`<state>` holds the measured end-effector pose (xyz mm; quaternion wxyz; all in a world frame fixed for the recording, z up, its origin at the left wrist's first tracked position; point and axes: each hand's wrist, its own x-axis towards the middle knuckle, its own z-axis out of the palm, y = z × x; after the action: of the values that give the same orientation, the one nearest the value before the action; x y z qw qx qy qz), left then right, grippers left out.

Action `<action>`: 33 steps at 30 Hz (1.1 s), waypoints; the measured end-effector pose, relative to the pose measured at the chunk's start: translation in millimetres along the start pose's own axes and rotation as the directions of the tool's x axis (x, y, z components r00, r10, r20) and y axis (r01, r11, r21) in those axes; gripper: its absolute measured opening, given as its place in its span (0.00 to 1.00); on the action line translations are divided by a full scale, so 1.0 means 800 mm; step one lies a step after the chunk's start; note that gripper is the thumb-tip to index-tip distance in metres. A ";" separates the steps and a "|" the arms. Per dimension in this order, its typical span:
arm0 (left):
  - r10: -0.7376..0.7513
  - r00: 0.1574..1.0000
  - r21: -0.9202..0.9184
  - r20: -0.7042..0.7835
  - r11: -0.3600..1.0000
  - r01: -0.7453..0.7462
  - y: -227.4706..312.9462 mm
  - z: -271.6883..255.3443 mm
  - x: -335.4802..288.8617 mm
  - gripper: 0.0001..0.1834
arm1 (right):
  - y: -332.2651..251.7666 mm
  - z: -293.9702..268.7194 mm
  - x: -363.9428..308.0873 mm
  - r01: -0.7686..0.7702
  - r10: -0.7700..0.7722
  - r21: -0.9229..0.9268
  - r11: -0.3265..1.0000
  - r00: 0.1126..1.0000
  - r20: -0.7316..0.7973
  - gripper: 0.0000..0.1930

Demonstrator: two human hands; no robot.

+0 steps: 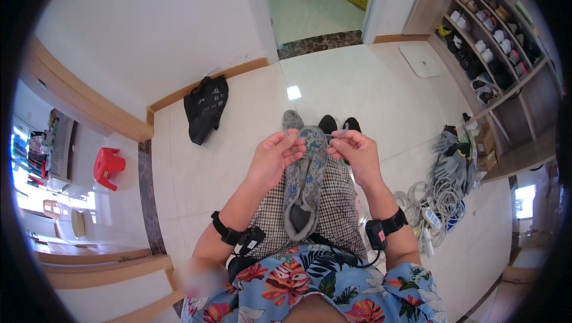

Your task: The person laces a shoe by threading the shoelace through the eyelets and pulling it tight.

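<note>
A grey fabric shoe with a blue floral pattern lies on my lap, its toe pointing away from me and its dark-lined opening near my waist. My left hand is at the left of the toe, thumb and fingers pinched together; what they hold is too small to make out. On the toe's other side, my right hand pinches a thin, light cord close to the shoe. Just beyond the toe, a second grey shoe stands on the floor, partly hidden.
Two black shoe toes show past my knees. A black bag lies by the left wall. To the right are coiled cables with power strips, grey gloves, a white scale and a shoe cabinet. A red stool stands far left.
</note>
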<state>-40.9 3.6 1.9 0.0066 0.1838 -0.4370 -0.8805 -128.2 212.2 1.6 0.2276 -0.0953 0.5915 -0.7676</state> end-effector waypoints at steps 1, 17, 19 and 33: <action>0.017 0.999 0.034 -0.027 0.999 -0.016 -0.003 0.004 -0.001 0.14 | 0.006 -0.003 -0.002 -0.011 0.011 -0.006 1.000 1.000 0.004 0.09; 0.122 0.989 0.135 -0.081 0.985 -0.110 -0.020 0.006 -0.019 0.14 | 0.040 0.008 -0.021 0.029 -0.022 -0.122 0.992 0.998 0.057 0.08; 0.153 0.984 0.185 -0.089 0.973 -0.134 -0.021 0.003 -0.017 0.13 | 0.037 0.011 -0.022 0.025 -0.022 -0.117 0.993 0.999 0.029 0.09; 0.109 0.993 0.687 0.033 0.719 -0.102 -0.029 -0.008 -0.024 0.09 | 0.070 -0.005 -0.027 0.203 -0.210 -0.322 0.925 0.978 0.013 0.06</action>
<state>-17.3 16.2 -13.7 -0.0095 0.1523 -0.7416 -0.6533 -97.9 214.6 -50.3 0.1207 -0.1845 0.6978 -0.6815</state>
